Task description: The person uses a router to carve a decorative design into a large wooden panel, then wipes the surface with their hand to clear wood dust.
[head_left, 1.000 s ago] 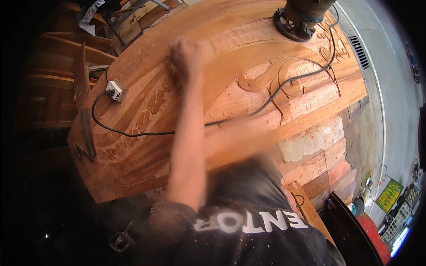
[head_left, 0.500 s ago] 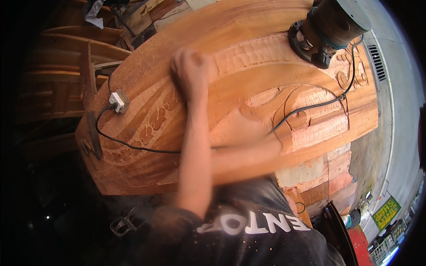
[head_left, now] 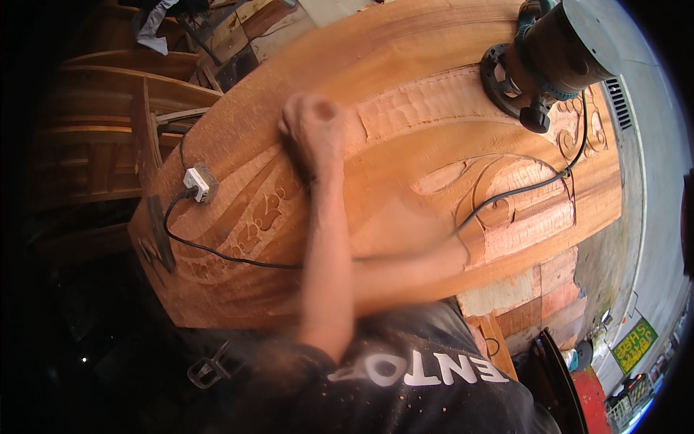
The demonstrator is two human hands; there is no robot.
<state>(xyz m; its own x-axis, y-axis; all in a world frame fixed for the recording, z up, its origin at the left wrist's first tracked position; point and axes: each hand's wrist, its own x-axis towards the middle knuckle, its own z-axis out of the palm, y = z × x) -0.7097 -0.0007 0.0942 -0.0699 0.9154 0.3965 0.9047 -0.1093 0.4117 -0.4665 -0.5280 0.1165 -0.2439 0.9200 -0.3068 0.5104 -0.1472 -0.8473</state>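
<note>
A large wooden panel (head_left: 303, 318) with carved scrolls and leaves lies before me. Over its middle, my left hand (head_left: 312, 126) is closed in a fist, knuckles up. A round brown spot shows at the top of the fist; what it grips, if anything, I cannot make out. My right forearm (head_left: 412, 276), badly smeared by motion, lies low across the panel beside the left forearm. The right hand is lost in the blur. Far right on the panel stands a dark router (head_left: 549, 69) with a round base.
A black cord (head_left: 238, 259) crosses the panel under my left forearm, from the router side to a white plug (head_left: 196, 181) at the left edge. Brown wooden furniture (head_left: 94, 137) stands at left. Wooden blocks (head_left: 520, 315) lie below the panel's right edge. Wood chips dot my dark shirt.
The view has shifted a little, so the panel, router and cord sit slightly lower and further right. My left hand stays closed at about the same spot; my right forearm is blurred in both.
</note>
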